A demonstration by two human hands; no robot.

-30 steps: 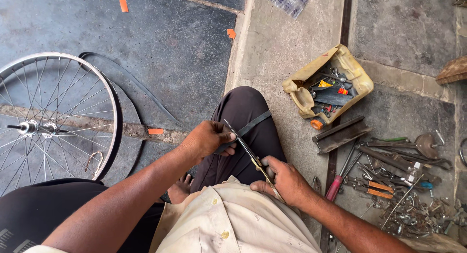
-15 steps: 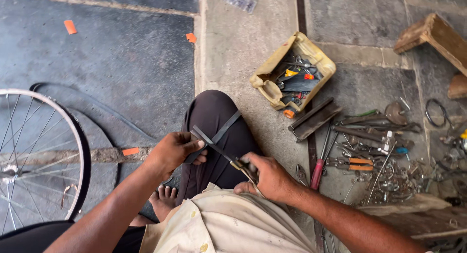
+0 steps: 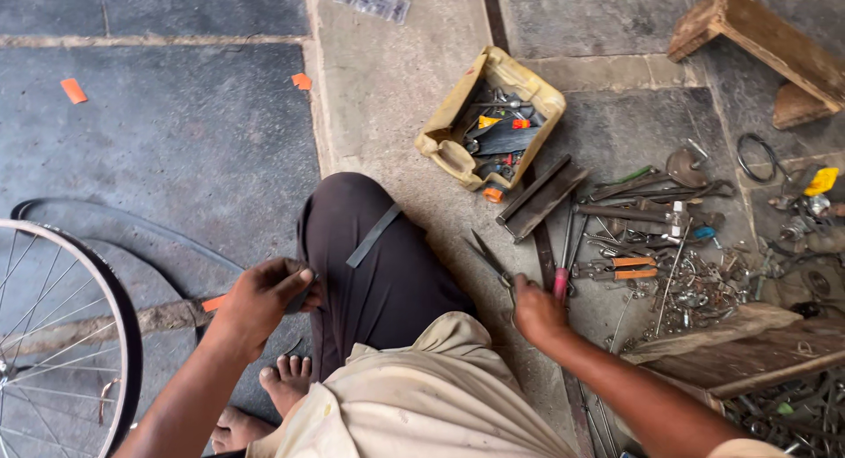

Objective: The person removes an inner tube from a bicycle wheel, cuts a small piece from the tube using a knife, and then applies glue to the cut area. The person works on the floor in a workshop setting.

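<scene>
Across my bent knee lies a dark rubber strip, flat on the brown trouser cloth and slanting up toward the right. My left hand sits just beside the knee on its left, fingers curled shut around a small dark piece that I cannot make out clearly. My right hand is down at the floor on the other side of the knee, closed around the handles of a pair of scissors, whose blades stand apart and point up and to the left, clear of the strip.

Just right of that hand a pink-handled tool lies on the stone floor. Beyond it a spread of pliers, spanners and small metal parts covers the ground, with two flat dark metal bars near its left edge. Above them stands a worn yellow container, cut open and full of odd tools. A wooden stool sits in the top right corner, and wooden planks lie at the lower right.

To my left a spoked bicycle wheel lies on the floor, with a black tyre arcing behind it. My bare foot shows below the knee. Scraps of orange dot the dark slabs.
</scene>
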